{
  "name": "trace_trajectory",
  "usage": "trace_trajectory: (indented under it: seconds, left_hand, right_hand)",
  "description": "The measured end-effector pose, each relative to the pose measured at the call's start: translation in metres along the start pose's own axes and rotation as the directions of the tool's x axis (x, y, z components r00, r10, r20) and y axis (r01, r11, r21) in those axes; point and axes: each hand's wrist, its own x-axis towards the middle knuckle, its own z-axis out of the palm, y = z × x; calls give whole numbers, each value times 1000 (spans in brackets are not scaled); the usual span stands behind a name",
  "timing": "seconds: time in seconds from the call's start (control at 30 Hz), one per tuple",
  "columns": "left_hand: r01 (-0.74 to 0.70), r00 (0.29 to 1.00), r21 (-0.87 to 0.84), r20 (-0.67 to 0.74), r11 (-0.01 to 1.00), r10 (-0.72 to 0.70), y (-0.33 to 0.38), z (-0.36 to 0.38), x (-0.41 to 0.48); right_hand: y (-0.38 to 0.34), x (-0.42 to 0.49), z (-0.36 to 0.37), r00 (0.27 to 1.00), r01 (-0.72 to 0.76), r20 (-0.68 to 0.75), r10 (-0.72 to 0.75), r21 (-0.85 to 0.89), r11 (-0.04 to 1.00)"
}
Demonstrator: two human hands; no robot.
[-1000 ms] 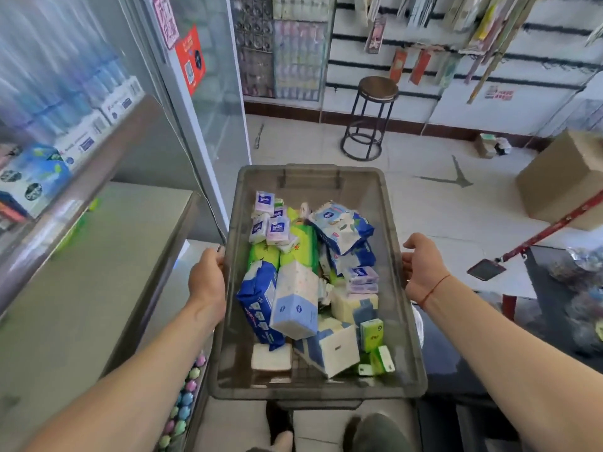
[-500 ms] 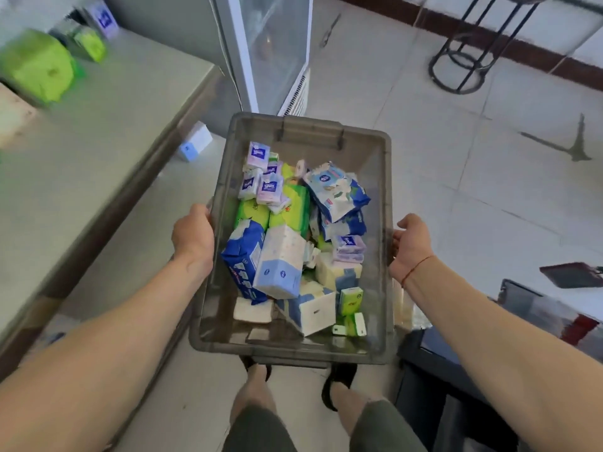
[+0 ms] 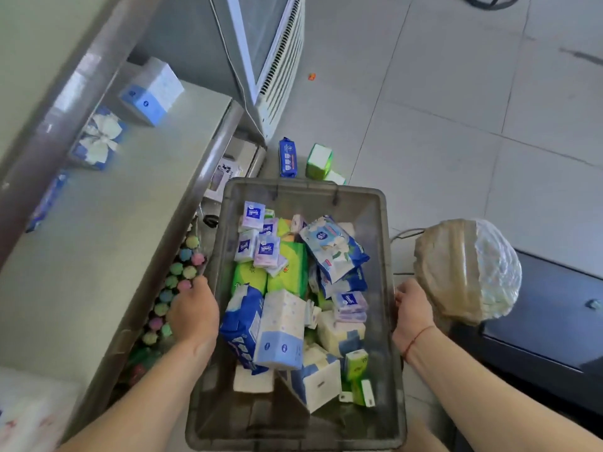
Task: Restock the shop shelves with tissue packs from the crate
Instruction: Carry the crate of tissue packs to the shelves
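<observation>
My left grip (image 3: 194,316) and right grip (image 3: 412,313) clasp the side rims of the crate (image 3: 378,243), nearly full of tissue packs (image 3: 282,327). Only a few packs (image 3: 153,91) sit on the left shelf (image 3: 98,256), so I judge most restocking remains.

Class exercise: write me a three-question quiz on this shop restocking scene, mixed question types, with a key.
1. True or false: the left hand and the right hand each grip a long side of the crate.
2. Which lie on the floor beyond the crate? A) a blue pack and a green pack B) two red tins C) a broom
3. Fill in: the blue-and-white tissue pack on the shelf is on the person's ____ side.
Key: 1 true; 2 A; 3 left.
</observation>
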Motion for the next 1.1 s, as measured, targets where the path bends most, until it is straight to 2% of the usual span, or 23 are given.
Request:
trace_trajectory:
  seconds: [0.23,0.47,0.8,1.1]
  left_hand:
    - [-75,996,69,57,995,71,-61,70,68]
    - [-94,995,46,45,995,92,-65,127,131]
    - [-287,950,93,157,953,271,-52,180,193]
    - [-297,947,10,132,955,293,-28,196,230]
  right_hand:
    - [71,83,36,993,-72,-92,73,9,997]
    - [98,148,75,996,-71,-56,76,85,994]
    - [91,176,126,1000,-9,-2,9,99,995]
    - [82,186,154,1000,4,24,-7,139,990]
